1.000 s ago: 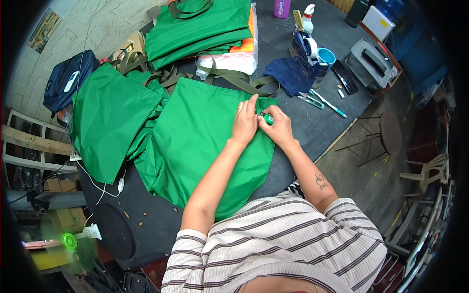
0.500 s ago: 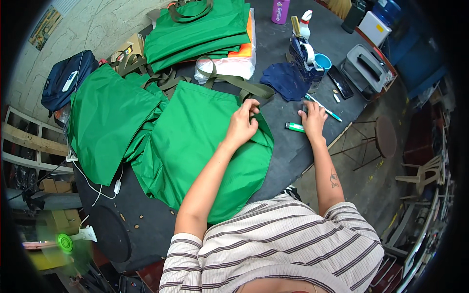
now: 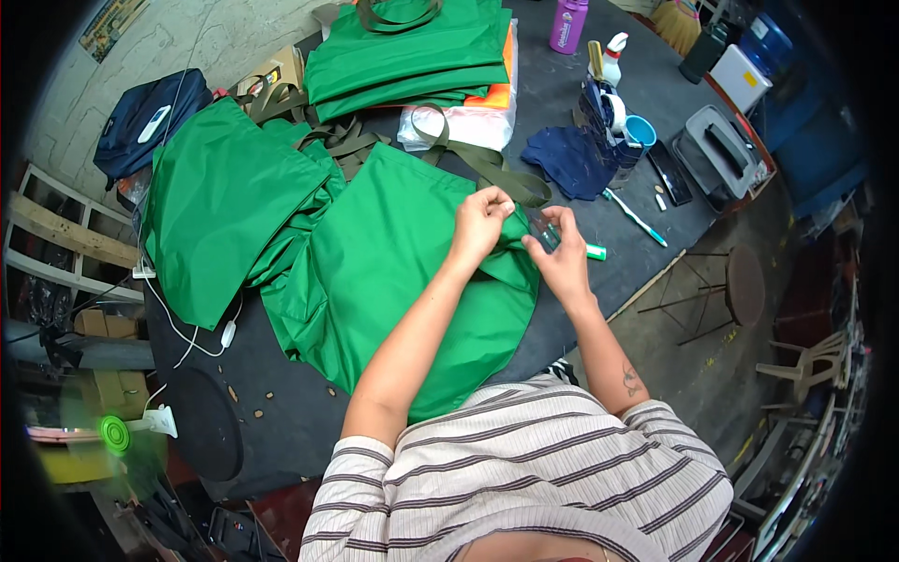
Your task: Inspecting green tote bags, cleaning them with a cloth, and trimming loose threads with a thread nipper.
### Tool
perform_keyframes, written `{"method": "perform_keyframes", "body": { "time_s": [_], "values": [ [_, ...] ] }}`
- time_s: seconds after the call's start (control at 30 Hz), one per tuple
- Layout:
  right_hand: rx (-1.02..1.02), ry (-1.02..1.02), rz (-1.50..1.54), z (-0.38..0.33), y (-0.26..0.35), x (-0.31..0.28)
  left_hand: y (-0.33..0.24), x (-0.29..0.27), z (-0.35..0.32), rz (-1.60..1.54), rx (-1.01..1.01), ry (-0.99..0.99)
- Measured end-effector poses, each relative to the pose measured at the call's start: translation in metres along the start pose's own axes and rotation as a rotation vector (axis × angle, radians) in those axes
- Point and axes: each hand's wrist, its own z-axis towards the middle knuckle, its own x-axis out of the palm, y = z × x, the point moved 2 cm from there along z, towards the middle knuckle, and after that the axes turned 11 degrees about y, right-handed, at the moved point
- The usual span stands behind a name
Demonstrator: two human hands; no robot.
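Workroom with a rough pale wall (image 3: 56, 122) at back left, black desk (image 3: 290, 426) across the middle. Nearest: person's striped top (image 3: 524, 468), both forearms reaching up and forward, converging over the desk. Green bag (image 3: 412, 281) lies spread under the arms, near edge against the top; plain, no print seen. Left hand (image 3: 480, 223): wrist bent inward, fingers closed, pinching the bag's right upper edge. Right hand (image 3: 562, 251) just beside it, thumb and index slightly apart around small dark snips (image 3: 543, 230), partly hidden, other fingers curled. Green lighter (image 3: 596, 252) on the desk just right of that hand, part covered. Olive strap (image 3: 487, 167) loops beyond the hands. Farther: white-and-teal pen-like tool (image 3: 639, 220), navy cloth (image 3: 568, 161), black phone (image 3: 669, 173), gray box (image 3: 716, 150). Far: folded green stack (image 3: 407, 66) on orange material; purple bottle (image 3: 567, 23) with pale lettering down its side; white dispenser (image 3: 742, 75) with yellow label; wall poster (image 3: 110, 28), print too small to read
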Motion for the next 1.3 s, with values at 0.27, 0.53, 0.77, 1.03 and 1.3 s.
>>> {"method": "perform_keyframes", "body": {
  "time_s": [0.27,0.53,0.77,1.03,1.3],
  "values": [
    [-0.053,-0.102,-0.088,0.004,0.002,0.005,0.005,-0.010,-0.003,-0.324,-0.274,0.116],
    [0.069,-0.061,0.468,0.000,-0.008,0.009,-0.008,-0.014,-0.008,-0.447,-0.220,0.199],
    [0.143,-0.029,0.690,-0.001,-0.006,0.017,-0.031,-0.007,-0.027,0.148,0.066,0.073],
    [0.341,0.392,0.689,0.017,-0.001,-0.016,-0.046,-0.006,-0.032,0.131,-0.069,-0.012],
    [0.325,0.742,0.407,0.044,0.003,-0.043,-0.052,0.003,-0.035,0.216,-0.036,0.082]
  ]
}}
